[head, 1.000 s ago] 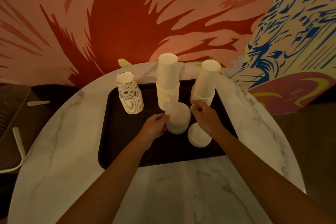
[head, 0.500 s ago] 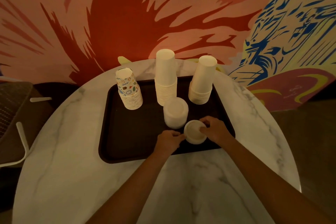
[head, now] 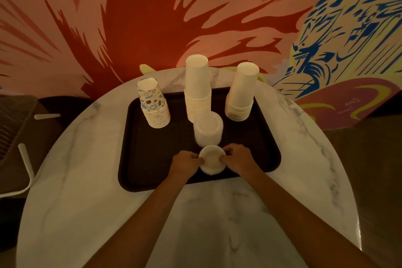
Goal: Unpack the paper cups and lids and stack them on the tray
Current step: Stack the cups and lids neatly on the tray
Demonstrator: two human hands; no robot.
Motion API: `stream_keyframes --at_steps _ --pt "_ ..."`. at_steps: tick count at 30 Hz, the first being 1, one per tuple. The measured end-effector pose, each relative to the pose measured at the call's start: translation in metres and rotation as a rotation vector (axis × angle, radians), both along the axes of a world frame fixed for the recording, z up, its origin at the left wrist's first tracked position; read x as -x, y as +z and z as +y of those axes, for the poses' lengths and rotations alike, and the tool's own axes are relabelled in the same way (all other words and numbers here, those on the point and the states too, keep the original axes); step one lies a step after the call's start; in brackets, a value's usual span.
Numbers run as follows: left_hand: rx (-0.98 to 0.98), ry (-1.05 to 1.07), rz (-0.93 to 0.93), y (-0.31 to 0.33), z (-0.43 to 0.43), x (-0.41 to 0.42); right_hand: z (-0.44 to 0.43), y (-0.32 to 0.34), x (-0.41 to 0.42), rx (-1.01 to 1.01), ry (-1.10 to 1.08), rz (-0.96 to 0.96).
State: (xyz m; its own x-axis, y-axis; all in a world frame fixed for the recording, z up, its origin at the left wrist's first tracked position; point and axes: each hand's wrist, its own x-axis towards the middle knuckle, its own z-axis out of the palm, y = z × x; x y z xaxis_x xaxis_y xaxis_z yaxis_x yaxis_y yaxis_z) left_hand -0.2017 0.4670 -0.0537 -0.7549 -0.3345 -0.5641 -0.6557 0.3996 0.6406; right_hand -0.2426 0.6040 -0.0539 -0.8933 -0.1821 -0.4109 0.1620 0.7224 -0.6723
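From my seat I see both hands closed on the short lid stack (head: 212, 160). The left hand (head: 185, 164) curls round its left side and the right hand (head: 238, 160) round its right side, with fingers wrapped on the rim. The stack sits close to the near edge of the tray (head: 156, 154), about midway along it. I cannot tell whether it rests on the tray floor or is held just above it.

The taller lid stack (head: 208, 129) stands just beyond it, nearly touching. Along the far edge are three upside-down cup piles. The printed cup stack (head: 153, 104) is towards the far left corner, the middle plain cup stack (head: 197, 85) is just behind the taller lids, and the right plain cup stack (head: 242, 93) is near the far right corner. The three stand apart from each other.

Dark tray floor lies open from the left hand out to the left rim, and a narrower strip lies open from the right hand to the near right corner. The tray lies on the far half of the marble tabletop (head: 87, 180), and both forearms cross the near half. A chair (head: 13, 132) stands off the tabletop's left edge.
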Motion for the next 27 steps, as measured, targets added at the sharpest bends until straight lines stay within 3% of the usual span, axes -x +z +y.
stream_keyframes --at_steps 17,27 --pt "-0.094 0.172 0.056 0.001 -0.081 -0.022 -0.09 -0.002 -0.023 -0.006 0.072 0.04" --pt "-0.179 0.154 0.133 -0.001 -0.092 -0.013 -0.108 -0.005 -0.016 -0.008 -0.049 0.115"
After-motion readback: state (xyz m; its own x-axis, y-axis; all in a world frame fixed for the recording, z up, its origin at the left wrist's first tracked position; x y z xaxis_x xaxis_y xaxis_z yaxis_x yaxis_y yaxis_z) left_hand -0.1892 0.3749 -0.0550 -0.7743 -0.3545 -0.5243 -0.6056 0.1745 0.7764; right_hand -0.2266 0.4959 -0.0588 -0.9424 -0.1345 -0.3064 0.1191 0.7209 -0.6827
